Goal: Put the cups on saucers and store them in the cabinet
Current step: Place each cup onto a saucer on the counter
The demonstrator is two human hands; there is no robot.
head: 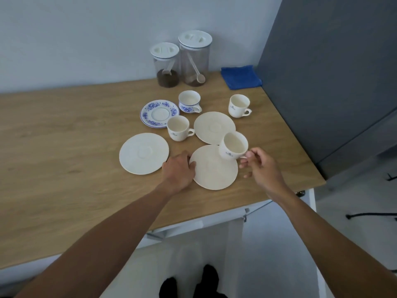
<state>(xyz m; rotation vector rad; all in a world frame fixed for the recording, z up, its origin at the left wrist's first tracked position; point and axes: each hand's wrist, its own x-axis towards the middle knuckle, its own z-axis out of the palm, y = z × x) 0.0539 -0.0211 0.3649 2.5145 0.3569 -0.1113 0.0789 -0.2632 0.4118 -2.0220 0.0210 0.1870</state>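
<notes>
My right hand (261, 166) holds a cream cup (233, 146) by its handle, tilted above the far right edge of the nearest cream saucer (212, 173). My left hand (179, 169) grips that saucer's left rim. Two more cream saucers lie bare, one at the left (144, 153) and one farther back (214, 126). A second cream cup (178, 127) stands between them. A third cream cup (238, 105) stands at the back right. A blue-patterned saucer (160, 113) lies next to a blue-patterned cup (189, 101).
Two lidded clear canisters (165, 65) (195, 59) with scoops stand against the wall. A folded blue cloth (240, 77) lies at the back right. A grey cabinet side (333, 82) rises right of the wooden counter (64, 136). Below the counter edge is an open white compartment (193, 250).
</notes>
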